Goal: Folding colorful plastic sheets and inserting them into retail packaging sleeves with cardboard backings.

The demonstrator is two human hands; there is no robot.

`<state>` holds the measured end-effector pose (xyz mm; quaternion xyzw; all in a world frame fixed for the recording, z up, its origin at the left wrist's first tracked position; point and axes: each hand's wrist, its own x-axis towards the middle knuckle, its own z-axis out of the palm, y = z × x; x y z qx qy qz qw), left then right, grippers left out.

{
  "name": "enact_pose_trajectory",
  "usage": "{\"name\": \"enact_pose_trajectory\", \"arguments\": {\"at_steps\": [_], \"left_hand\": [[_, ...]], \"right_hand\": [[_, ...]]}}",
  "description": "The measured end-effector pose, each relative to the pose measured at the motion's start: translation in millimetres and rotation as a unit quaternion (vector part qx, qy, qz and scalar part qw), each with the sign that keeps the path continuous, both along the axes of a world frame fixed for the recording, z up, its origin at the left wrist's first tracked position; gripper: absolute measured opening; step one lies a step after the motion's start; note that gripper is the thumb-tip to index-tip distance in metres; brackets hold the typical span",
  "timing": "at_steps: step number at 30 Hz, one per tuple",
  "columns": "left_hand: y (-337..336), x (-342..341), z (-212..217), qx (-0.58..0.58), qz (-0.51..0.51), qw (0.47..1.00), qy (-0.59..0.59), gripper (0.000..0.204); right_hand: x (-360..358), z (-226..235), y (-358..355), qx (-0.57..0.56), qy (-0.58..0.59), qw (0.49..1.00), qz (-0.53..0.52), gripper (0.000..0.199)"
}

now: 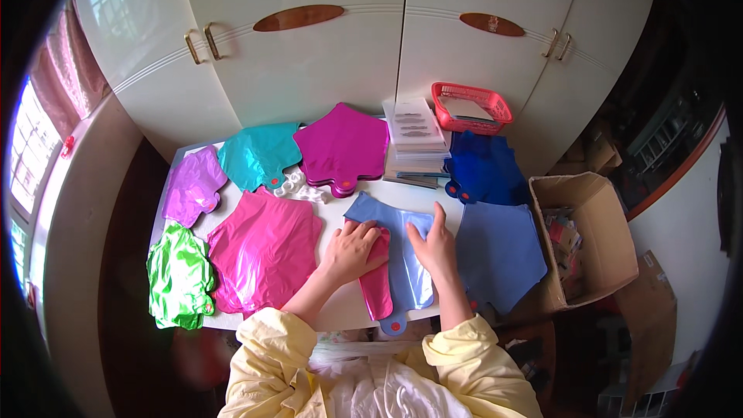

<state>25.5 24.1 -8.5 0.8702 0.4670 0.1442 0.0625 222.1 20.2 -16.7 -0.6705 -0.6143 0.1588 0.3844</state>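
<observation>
The light blue foil balloon lying flat mid-tabletop, a pink one tucked on it, looks feather-light, thin, slick and crease-prone, best pinched at its edges; the left hand and right hand press it with fingers spread, gripping nothing.

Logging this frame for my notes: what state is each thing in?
Left hand: flat on pink balloon, which is folded.
Right hand: pressing light blue balloon, which is flat, partly folded.
Pink stack: flat, deflated.
Green balloons: crumpled.
Cupboard doors: shut.
Cardboard box: open.
Red basket: upright.
</observation>
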Motion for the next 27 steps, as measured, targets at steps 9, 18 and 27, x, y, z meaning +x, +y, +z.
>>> {"name": "enact_pose_trajectory", "arguments": {"at_steps": [9,18,27], "left_hand": [[-6,2,-4,0.031,-0.001,0.999,0.029,0.058],[-7,1,-4,0.054,-0.012,0.998,0.03,0.054],[-7,1,-6,0.073,-0.007,0.997,0.038,0.053]], "right_hand": [[5,5,31,-0.037,-0.15,0.987,0.046,0.023],[6,8,31,-0.062,-0.165,0.982,0.073,0.02],[10,0,9,-0.047,-0.073,0.996,0.017,0.041]]}}
